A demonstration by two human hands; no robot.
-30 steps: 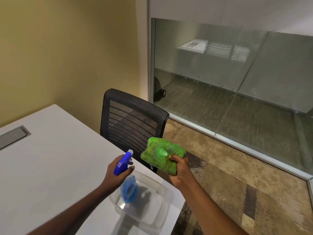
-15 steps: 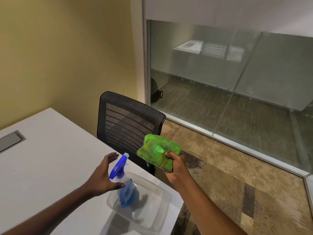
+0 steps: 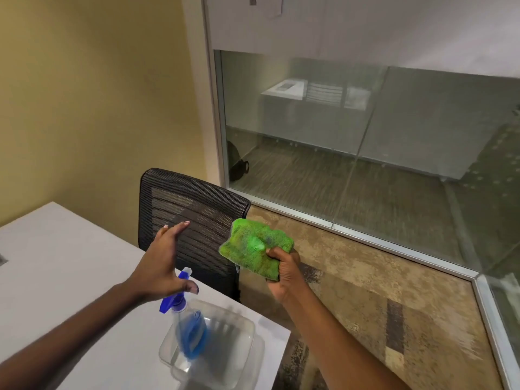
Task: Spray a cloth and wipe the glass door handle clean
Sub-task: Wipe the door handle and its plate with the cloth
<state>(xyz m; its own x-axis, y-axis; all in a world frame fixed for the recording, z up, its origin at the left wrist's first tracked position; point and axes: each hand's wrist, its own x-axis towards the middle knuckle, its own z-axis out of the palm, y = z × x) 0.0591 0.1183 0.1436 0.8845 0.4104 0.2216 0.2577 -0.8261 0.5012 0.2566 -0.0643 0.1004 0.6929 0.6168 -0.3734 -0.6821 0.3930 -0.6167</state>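
A white table fills the lower left, and at its near corner sits a clear plastic tray. A black mesh chair is tucked in at the table's far edge, backed by a yellow wall. To the right runs a glass partition in a metal frame, with patterned brown carpet on the floor below it. No door handle shows from this angle.

Inside the tray stands the spray bottle, blue liquid in a clear body, blue trigger head on top, a little blurred. The left hand hovers just above that trigger head, fingers spread and palm free, gripping nothing; its thumb overlaps the nozzle end in this view, and whether it touches is hard to say.

Over on the right, the right hand is clenched around the lower edge of the green cloth, bunched and held up over the table's edge, in front of the chair back. The cloth is near the left hand, apart from it, and higher than the bottle.
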